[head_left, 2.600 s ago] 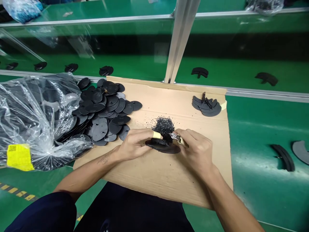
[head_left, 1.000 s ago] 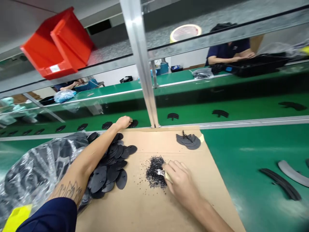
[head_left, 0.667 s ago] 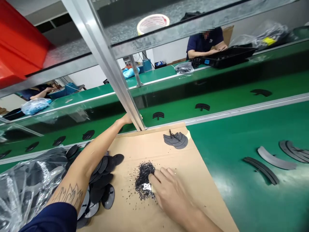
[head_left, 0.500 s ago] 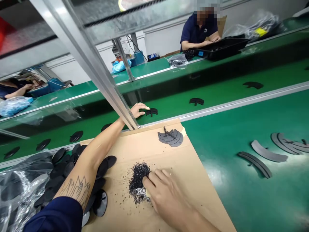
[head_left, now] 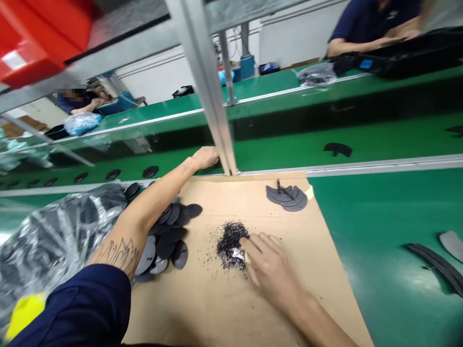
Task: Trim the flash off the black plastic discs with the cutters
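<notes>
My left hand (head_left: 205, 157) is stretched far out to the green conveyor belt (head_left: 289, 144), just left of the aluminium post (head_left: 208, 86). The post hides its fingertips, and a dark bit shows beside them. My right hand (head_left: 265, 267) rests on the cardboard sheet (head_left: 253, 308). Its fingers are closed on a small metal tool (head_left: 237, 253) at the edge of a heap of black shavings (head_left: 229, 237). Under my left forearm lies a pile of black plastic discs (head_left: 170, 238).
A clear bag of discs (head_left: 54, 241) lies at the left. A small stack of dark pieces (head_left: 287, 196) sits on the cardboard's far corner. Black parts (head_left: 336, 149) ride the belt, and curved strips (head_left: 437, 262) lie at the right. A red bin (head_left: 36, 33) hangs overhead. Other people work across the line.
My left hand left the disc it held at the cardboard and reached to the belt, spreading over a black piece, then drew back left of the post. My right hand stayed by the shavings.
</notes>
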`<control>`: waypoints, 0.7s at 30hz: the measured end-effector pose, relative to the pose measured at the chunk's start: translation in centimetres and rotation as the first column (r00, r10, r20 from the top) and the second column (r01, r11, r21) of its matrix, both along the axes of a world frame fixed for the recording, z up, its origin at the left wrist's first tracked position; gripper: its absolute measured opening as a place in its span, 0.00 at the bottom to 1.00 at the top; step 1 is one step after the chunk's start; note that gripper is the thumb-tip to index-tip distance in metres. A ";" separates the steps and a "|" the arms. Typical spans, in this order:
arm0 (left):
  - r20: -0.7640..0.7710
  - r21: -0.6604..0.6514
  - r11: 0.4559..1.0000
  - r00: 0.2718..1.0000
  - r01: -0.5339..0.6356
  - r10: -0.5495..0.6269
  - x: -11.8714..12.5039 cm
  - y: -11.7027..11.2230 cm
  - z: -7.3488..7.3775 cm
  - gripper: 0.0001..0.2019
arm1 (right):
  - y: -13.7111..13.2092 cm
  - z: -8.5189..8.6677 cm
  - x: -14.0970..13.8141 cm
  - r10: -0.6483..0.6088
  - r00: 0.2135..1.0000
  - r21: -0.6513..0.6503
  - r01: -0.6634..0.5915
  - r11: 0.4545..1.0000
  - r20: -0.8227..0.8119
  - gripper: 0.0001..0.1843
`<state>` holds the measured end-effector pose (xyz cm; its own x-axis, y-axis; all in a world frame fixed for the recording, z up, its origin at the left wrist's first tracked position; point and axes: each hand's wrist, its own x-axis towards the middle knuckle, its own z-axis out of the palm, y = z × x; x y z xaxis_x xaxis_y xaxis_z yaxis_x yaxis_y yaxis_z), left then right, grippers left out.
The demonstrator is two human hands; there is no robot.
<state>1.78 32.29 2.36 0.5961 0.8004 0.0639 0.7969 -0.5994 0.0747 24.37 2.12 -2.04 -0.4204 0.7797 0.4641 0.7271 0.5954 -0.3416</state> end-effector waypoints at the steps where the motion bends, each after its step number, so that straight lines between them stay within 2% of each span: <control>1: -0.001 0.018 0.998 0.998 -0.059 0.059 -1.5 -0.9 0.9 0.10 | 0.1 0.0 0.0 0.017 1.000 0.014 -0.016 1.000 -0.026 0.16; 4: 0.040 0.060 0.981 0.982 -0.187 0.185 -5.7 -4.6 3.7 0.14 | 0.5 0.0 0.1 0.079 0.988 0.052 -0.073 0.996 -0.129 0.18; 7: 0.163 0.023 0.979 0.967 -0.201 0.194 -7.8 -10.8 5.2 0.09 | 0.6 0.1 -0.2 0.101 0.958 0.061 -0.087 0.994 -0.267 0.18; 8: 0.282 -0.017 0.988 0.947 -0.154 0.153 -7.7 -13.4 5.1 0.08 | 0.6 0.2 -0.3 0.093 0.944 0.042 -0.084 0.996 -0.316 0.18; 10: 0.489 -0.099 0.995 0.872 0.027 0.025 -6.8 -18.9 4.4 0.07 | 0.5 0.6 -0.7 0.051 0.910 -0.047 -0.077 0.996 -0.411 0.21; 12: 0.611 -0.153 0.968 0.789 0.200 -0.066 -5.1 -23.6 3.0 0.08 | 0.4 1.1 -1.0 -0.013 0.864 -0.196 -0.100 0.975 -0.503 0.23; 14: 0.668 -0.186 0.928 0.734 0.323 -0.122 -3.5 -26.7 1.7 0.08 | 0.5 1.5 -1.2 -0.056 0.826 -0.351 -0.175 0.920 -0.560 0.19; 16: 0.641 -0.200 0.906 0.750 0.372 -0.166 -2.6 -27.6 0.7 0.09 | 0.6 1.9 -1.3 -0.081 0.806 -0.452 -0.242 0.858 -0.586 0.14; 17: 0.583 -0.202 0.918 0.795 0.341 -0.167 -2.5 -27.4 0.5 0.09 | 0.7 2.0 -1.3 -0.098 0.800 -0.481 -0.253 0.840 -0.592 0.13; 18: 0.490 -0.202 0.947 0.863 0.248 -0.121 -2.7 -26.7 0.4 0.08 | 0.8 2.1 -1.3 -0.127 0.790 -0.499 -0.245 0.832 -0.599 0.13; 19: 0.376 -0.188 0.977 0.926 0.105 -0.027 -3.0 -25.8 0.3 0.08 | 0.9 2.1 -1.3 -0.164 0.776 -0.509 -0.224 0.831 -0.609 0.12; 20: 0.264 -0.156 0.986 0.959 -0.063 0.103 -3.4 -24.7 0.3 0.08 | 0.9 2.1 -1.3 -0.200 0.760 -0.515 -0.200 0.834 -0.618 0.12; 21: 0.176 -0.117 0.968 0.955 -0.221 0.239 -3.8 -23.6 0.3 0.07 | 1.0 2.1 -1.3 -0.229 0.747 -0.518 -0.177 0.837 -0.625 0.12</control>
<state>-2.00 8.72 2.64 0.3793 0.9223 0.0740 0.8787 -0.3841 0.2833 23.12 3.13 0.10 -0.1543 0.9794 0.1301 0.2184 0.1622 -0.9623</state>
